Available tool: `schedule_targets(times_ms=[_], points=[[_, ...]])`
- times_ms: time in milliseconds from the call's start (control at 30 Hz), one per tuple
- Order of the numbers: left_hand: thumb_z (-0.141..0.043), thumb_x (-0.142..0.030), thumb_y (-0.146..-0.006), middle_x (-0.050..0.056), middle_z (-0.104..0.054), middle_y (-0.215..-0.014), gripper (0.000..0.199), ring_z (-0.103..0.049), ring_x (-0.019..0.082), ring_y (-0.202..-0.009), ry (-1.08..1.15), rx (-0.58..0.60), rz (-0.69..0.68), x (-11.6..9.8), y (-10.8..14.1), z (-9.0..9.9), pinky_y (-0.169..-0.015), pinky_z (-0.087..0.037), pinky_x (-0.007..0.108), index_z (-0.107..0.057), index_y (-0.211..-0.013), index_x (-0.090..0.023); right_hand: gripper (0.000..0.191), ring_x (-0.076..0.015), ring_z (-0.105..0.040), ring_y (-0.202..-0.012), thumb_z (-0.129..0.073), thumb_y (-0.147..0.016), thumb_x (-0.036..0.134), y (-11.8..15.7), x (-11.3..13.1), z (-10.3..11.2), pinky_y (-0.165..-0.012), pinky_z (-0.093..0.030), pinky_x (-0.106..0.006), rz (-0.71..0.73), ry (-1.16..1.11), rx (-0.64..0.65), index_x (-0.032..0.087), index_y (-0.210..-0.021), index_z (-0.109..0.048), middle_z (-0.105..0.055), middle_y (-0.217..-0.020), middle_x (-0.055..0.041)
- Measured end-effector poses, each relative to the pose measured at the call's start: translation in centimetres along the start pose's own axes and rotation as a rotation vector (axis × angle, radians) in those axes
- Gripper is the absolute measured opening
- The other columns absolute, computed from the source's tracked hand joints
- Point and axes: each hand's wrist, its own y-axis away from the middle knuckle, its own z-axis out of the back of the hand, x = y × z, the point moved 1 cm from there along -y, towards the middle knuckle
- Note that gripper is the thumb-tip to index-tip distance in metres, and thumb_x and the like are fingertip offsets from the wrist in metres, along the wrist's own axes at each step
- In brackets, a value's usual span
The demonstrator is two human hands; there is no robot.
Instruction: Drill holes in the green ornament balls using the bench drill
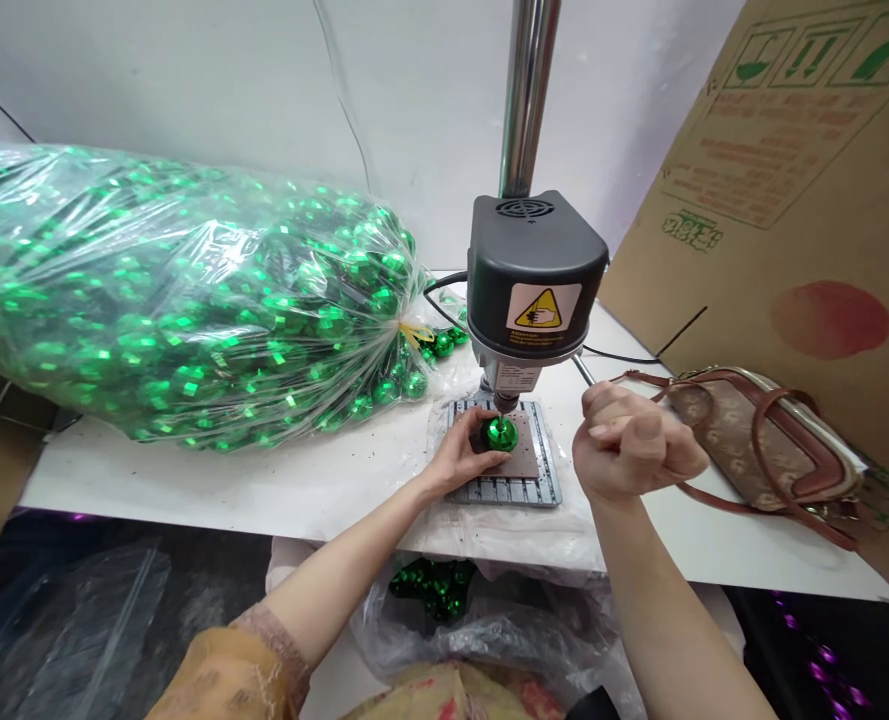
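Under the black drill press (538, 270), a shiny green ball (502, 434) rests on a brown pad over the slotted metal base (519, 491). My left hand (465, 452) grips the ball from its left side, thumb in front and fingers behind. The drill's tip meets the top of the ball. To the right of the drill head, my right hand (633, 440) is closed round the end of the metal lever (583, 369); the grip itself is hidden by my fingers.
A big clear bag of green balls (189, 310) lies at the left, with loose green balls (444, 345) by its tied end. At the right are a brown handbag (759, 440) and a large cardboard box (796, 200). More green balls (436, 588) sit in plastic below the table edge.
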Motion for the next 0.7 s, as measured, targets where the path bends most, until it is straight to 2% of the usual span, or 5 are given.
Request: schedule_targets(times_ms=[133, 267, 433, 500, 700], points=[[-0.098, -0.044, -0.063, 0.008, -0.068, -0.116, 0.068, -0.064, 0.03, -0.116, 0.033, -0.003, 0.008, -0.2, -0.1, -0.3, -0.106, -0.05, 0.043, -0.065, -0.118, -0.021, 0.047, -0.0035, -0.03, -0.034, -0.065, -0.092, 0.034, -2.5, 0.9, -1.7, -0.038, -0.028, -0.024, -0.205, 0.066, -0.155, 0.02, -0.051, -0.047, -0.04, -0.042, 0.0083], [-0.097, -0.039, -0.064, 0.009, -0.07, -0.114, 0.063, -0.065, 0.032, -0.119, 0.018, -0.074, 0.035, -1.2, 0.1, -0.5, -0.106, -0.052, 0.046, -0.063, -0.114, -0.021, 0.039, -0.0039, -0.033, -0.035, -0.067, -0.089, 0.035, -6.5, 0.8, -3.6, -0.039, -0.023, -0.025, -0.496, 0.157, -0.104, 0.021, -0.054, -0.054, -0.038, -0.04, 0.0088], [-0.094, -0.041, -0.069, 0.01, -0.07, -0.114, 0.057, -0.067, 0.036, -0.115, -0.222, -0.23, 0.026, -2.7, 5.2, 0.1, -0.106, -0.052, 0.055, -0.065, -0.115, -0.023, 0.039, -0.0028, -0.034, -0.034, -0.067, -0.089, 0.034, -8.2, 0.0, -4.0, -0.039, -0.025, -0.024, -0.579, 0.173, -0.027, 0.02, -0.055, -0.054, -0.041, -0.041, 0.0084], [-0.092, -0.042, -0.073, 0.01, -0.073, -0.117, 0.053, -0.069, 0.038, -0.114, -0.303, -0.162, -0.028, -2.4, 9.2, 0.7, -0.105, -0.053, 0.06, -0.07, -0.118, -0.027, 0.039, -0.0021, -0.034, -0.034, -0.065, -0.089, 0.034, -8.0, 0.0, -4.0, -0.038, -0.024, -0.023, -0.552, 0.18, -0.019, 0.02, -0.055, -0.055, -0.04, -0.041, 0.0086], [-0.081, -0.032, -0.076, 0.005, -0.081, -0.12, 0.059, -0.079, 0.039, -0.092, -0.568, 0.311, -0.245, 2.4, 19.9, 2.4, -0.075, -0.064, 0.06, -0.071, -0.128, -0.058, 0.038, -0.0021, -0.032, -0.034, -0.066, -0.09, 0.03, -7.7, 0.1, -4.0, -0.037, -0.022, -0.025, -0.522, 0.149, -0.048, 0.019, -0.054, -0.056, -0.038, -0.04, 0.0082]])
